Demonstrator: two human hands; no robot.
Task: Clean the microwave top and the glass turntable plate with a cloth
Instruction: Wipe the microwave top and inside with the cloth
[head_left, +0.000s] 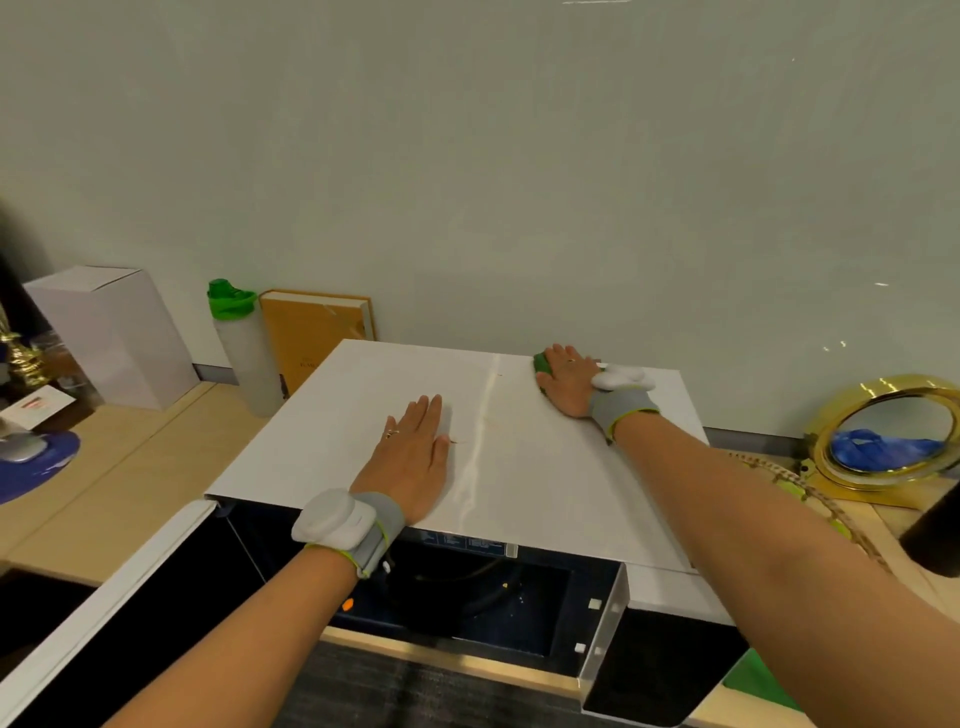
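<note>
White microwave top (545, 467) is filling mid-frame above the open door (98, 608). Left hand (410, 457) is lying flat, fingers straight. Farther back, right hand (566, 379) is pressing flat on a green cloth (543, 366).

We see one head view only, from above and close, facing forward and down onto the microwave top (467, 415), wall behind, surface (130, 467) around.
</note>
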